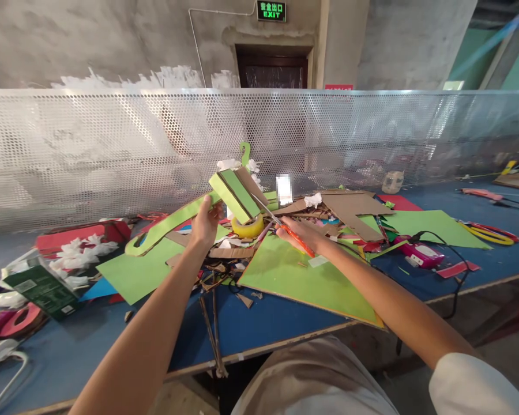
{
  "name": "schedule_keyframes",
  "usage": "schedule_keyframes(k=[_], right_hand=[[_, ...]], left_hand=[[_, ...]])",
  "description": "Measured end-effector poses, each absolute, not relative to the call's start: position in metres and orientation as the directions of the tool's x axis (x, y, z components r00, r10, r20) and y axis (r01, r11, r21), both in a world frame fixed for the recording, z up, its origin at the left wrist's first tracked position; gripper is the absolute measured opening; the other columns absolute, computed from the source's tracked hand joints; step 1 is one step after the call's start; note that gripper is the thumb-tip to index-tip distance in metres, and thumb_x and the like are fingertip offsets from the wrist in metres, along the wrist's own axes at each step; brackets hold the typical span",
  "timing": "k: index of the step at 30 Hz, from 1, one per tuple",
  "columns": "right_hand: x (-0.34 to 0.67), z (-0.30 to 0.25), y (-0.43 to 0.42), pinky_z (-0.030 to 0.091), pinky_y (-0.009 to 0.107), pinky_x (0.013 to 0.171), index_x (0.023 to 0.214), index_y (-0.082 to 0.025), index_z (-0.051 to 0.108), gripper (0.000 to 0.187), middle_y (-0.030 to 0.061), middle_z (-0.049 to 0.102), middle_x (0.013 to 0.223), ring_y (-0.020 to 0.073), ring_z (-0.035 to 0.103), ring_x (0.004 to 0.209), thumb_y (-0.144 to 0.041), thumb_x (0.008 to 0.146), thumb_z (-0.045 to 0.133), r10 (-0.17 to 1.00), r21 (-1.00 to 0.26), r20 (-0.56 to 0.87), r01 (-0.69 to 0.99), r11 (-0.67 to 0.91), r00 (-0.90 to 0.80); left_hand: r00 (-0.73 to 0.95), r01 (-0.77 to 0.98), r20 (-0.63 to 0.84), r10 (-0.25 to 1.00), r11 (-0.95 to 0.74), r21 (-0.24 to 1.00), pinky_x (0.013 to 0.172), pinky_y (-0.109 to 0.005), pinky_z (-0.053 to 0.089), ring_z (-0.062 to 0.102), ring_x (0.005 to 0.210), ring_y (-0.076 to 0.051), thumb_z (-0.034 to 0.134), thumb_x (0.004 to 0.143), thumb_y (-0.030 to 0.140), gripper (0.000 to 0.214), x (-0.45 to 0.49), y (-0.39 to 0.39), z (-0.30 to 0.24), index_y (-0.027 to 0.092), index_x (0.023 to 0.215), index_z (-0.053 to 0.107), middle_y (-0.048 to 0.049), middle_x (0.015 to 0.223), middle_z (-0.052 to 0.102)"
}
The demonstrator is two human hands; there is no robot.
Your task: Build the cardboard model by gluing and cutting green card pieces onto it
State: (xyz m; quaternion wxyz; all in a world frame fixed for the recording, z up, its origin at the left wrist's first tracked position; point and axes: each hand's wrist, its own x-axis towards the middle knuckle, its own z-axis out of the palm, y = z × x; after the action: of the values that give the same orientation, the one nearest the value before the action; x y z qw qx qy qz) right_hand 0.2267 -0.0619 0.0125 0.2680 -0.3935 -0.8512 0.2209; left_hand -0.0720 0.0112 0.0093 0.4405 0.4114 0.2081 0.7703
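Scissors (pixel 290 231) with orange handles are grasped in the right hand (pixel 305 231), and the blades point far and left, beside the green-faced cardboard construction (pixel 237 195). The left hand (pixel 206 222) grasps this construction above the blue table (pixel 259 323). I cannot tell whether the blades touch it. A yellow tape roll (pixel 247 228) appears just below.

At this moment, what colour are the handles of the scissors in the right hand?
Orange handles, seen in the head view.
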Motion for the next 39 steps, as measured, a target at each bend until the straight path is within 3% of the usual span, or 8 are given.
schedule_keyframes(k=[12,19,31,39], right_hand=[[0.228,0.017,-0.068,0.039,0.026,0.06,0.111,-0.021,0.058,0.069,0.0001,0.062,0.074,0.018,0.06,0.063,-0.085,0.098,0.038,0.809,-0.595,0.26,0.573,0.564,-0.527],[0.229,0.015,-0.064,0.039,0.026,0.056,0.111,-0.021,0.057,0.068,-0.001,0.058,0.069,0.0181,0.059,0.059,-0.086,0.096,0.041,0.811,-0.614,0.263,0.558,0.558,-0.522],[0.229,0.009,-0.059,0.042,0.027,0.058,0.103,-0.022,0.054,0.067,0.0,0.058,0.073,0.0183,0.059,0.062,-0.086,0.098,0.033,0.814,-0.628,0.29,0.542,0.559,-0.503],[0.23,0.008,-0.057,0.043,0.028,0.059,0.108,-0.021,0.057,0.071,0.0,0.06,0.072,0.0174,0.058,0.059,-0.088,0.096,0.035,0.8,-0.637,0.309,0.513,0.576,-0.515]], left_hand=[[-0.228,-0.469,0.482,0.846,-0.529,0.707,0.055,-0.023,0.042,0.056,0.06,-0.01,0.092,0.068,0.057,0.049,-0.075,0.012,0.005,0.018,0.088,0.072,-0.0011,0.077,0.067],[-0.238,-0.498,0.455,0.858,-0.51,0.701,0.054,-0.022,0.042,0.059,0.062,-0.01,0.096,0.061,0.059,0.055,-0.073,0.014,0.005,0.017,0.089,0.072,-0.0013,0.077,0.068],[-0.201,-0.448,0.516,0.833,-0.546,0.707,0.053,-0.025,0.042,0.057,0.06,-0.012,0.087,0.076,0.06,0.047,-0.072,0.014,0.0,0.018,0.087,0.07,-0.0017,0.073,0.065],[-0.225,-0.465,0.545,0.807,-0.581,0.668,0.051,-0.024,0.039,0.055,0.058,-0.011,0.091,0.07,0.061,0.05,-0.068,0.011,0.002,0.019,0.086,0.07,-0.0006,0.072,0.064]])
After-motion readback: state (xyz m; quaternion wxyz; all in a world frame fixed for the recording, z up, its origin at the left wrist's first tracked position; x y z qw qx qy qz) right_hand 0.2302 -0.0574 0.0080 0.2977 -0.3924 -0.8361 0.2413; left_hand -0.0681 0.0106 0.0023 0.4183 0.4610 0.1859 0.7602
